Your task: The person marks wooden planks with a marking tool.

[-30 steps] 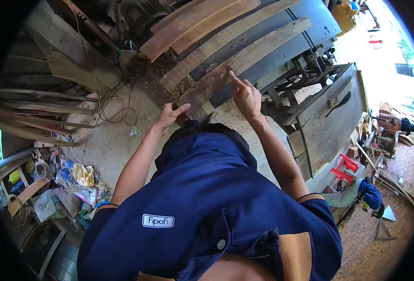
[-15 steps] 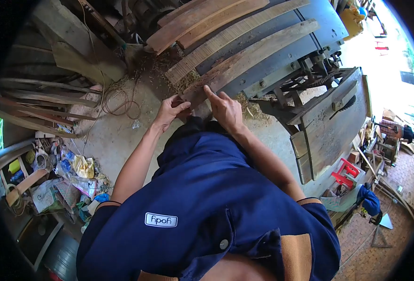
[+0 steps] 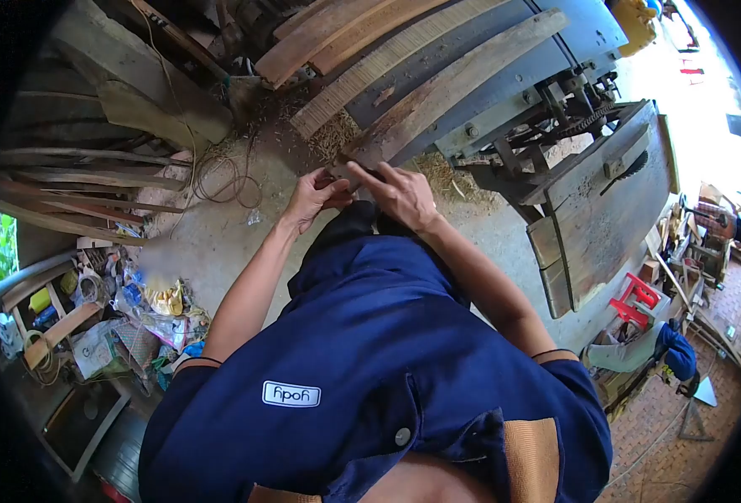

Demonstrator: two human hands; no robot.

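Sawdust-strewn concrete floor [image 3: 219, 243] and stacked timber surround a grey machine surface [image 3: 592, 38] carrying curved planks [image 3: 345, 33]. Head view: the weathered plank [image 3: 462, 80] slopes off the surface toward the person. The left hand [image 3: 316, 197] curls around its near end. The right hand [image 3: 404, 194] lies just beside it, fingers stretched flat on the wood.

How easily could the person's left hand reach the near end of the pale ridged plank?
Probably easily: the left hand is at the rough plank's end, and the pale ridged plank lies alongside, uncovered, nothing between.
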